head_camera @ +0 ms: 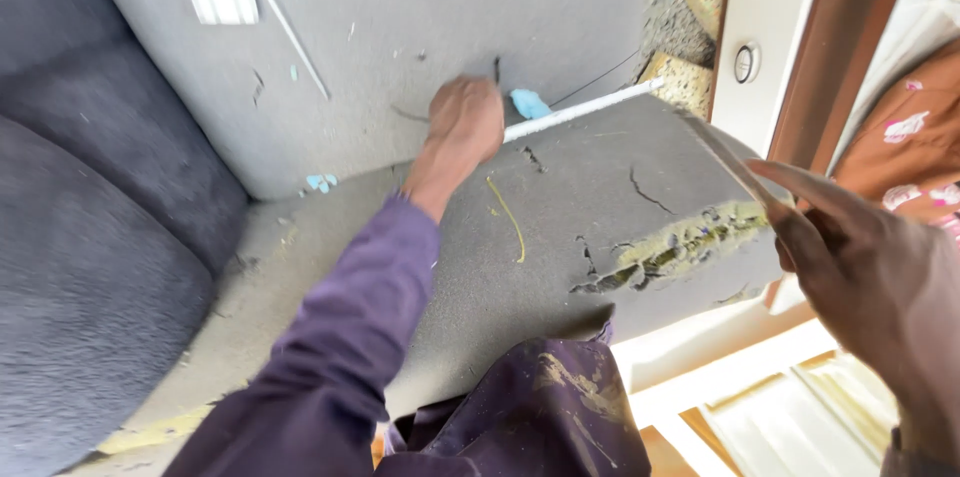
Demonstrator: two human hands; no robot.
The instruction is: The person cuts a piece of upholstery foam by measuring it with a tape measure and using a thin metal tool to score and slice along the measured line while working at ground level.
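Across the middle of the frame lay a large grey foam slab (560, 237), torn and yellowed near its right edge, where the right hand (870, 267) pressed with fingers spread, its grip wide and holding nothing. At upper centre the left hand (465, 122) closed its grip on a thin white rod (585, 109) along the slab's far edge, seemingly marking or cutting a line. That called for a steady slab and a straight rod.

Dark grey sofa cushions (80, 237) left — white wall (765, 27), brown doorframe (845, 37) right.
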